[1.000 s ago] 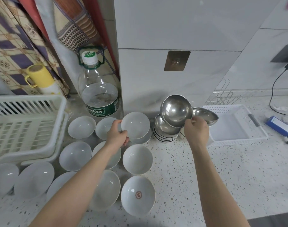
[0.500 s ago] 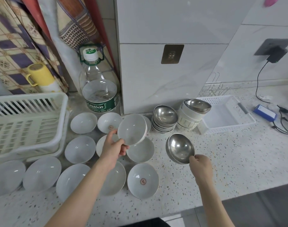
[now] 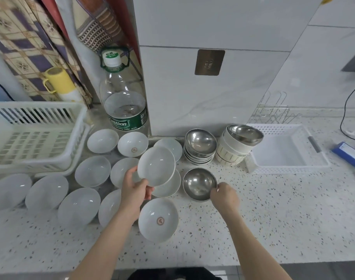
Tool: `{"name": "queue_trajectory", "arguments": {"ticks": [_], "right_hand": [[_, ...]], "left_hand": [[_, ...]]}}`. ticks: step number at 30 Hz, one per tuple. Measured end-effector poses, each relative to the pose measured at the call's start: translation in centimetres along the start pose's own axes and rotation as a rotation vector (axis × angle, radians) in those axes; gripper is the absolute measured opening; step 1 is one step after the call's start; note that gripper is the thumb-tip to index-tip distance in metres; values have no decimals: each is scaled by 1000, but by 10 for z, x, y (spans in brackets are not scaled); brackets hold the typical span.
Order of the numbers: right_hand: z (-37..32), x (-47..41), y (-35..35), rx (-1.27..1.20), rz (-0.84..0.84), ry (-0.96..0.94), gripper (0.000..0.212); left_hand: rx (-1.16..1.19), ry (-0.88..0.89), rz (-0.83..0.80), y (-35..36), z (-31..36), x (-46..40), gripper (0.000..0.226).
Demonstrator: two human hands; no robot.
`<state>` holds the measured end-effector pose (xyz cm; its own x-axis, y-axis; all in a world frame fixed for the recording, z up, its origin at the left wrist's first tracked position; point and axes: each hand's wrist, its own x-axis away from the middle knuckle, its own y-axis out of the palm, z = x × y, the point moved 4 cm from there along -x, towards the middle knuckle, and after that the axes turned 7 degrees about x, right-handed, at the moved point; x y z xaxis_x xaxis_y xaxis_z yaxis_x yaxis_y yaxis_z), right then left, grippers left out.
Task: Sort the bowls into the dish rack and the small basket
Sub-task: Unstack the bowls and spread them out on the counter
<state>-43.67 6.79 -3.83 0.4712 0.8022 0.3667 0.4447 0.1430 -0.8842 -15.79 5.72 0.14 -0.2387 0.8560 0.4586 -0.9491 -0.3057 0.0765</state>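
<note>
**A:** From the head view, which step would you say is in hand?

**B:** The pick-up, by my reading. The left hand point(image 3: 135, 187) grips a white bowl point(image 3: 156, 166) by its near rim, thumb curled over the edge, and holds it tilted above the other white bowls spread on the surface point(image 3: 273, 219). The right hand point(image 3: 225, 196) pinches the near rim of a steel bowl point(image 3: 198, 183), which sits low, at or just above the surface; I cannot tell whether it touches.

**A:** Where do the bowls lie from the hands?

**B:** The white bowl is at about one o'clock from the left hand, touching it. The steel bowl is at ten o'clock from the right hand, its rim between the fingertips.

**A:** And where they should go?

**B:** The dish rack point(image 3: 31, 138) stands at about ten o'clock from the left hand, well apart, nothing visible in it. The small basket point(image 3: 289, 168) stands at about two o'clock from the right hand, also well apart, with a steel bowl stack point(image 3: 199, 146) and a stack of ribbed cups point(image 3: 233, 152) between.

**A:** So what does the next move call for?

**B:** I'd guess white to the rack and steel to the basket. The left hand would need to carry its bowl over the spread bowls without clipping one. The right would have to clear the stacks and the basket's near wall before lowering. A rim pinch on smooth steel could slip, so a firm hold seems wise.
</note>
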Motion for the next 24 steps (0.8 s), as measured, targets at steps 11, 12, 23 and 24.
{"name": "queue_trajectory", "arguments": {"ticks": [11,12,23,24], "right_hand": [[0,-18,-1,-121,-54,-69,10],[0,-18,-1,-129,-56,-71,8],[20,-15,6,-436,-153,-119,48],[24,-11,4,-431,-158,-118,51]], "left_hand": [[-60,40,93,11,-25,32,42],[-63,37,96,12,-28,34,43],[-126,32,-37,28,-46,59,51],[-155,50,-63,32,-46,63,51]]}}
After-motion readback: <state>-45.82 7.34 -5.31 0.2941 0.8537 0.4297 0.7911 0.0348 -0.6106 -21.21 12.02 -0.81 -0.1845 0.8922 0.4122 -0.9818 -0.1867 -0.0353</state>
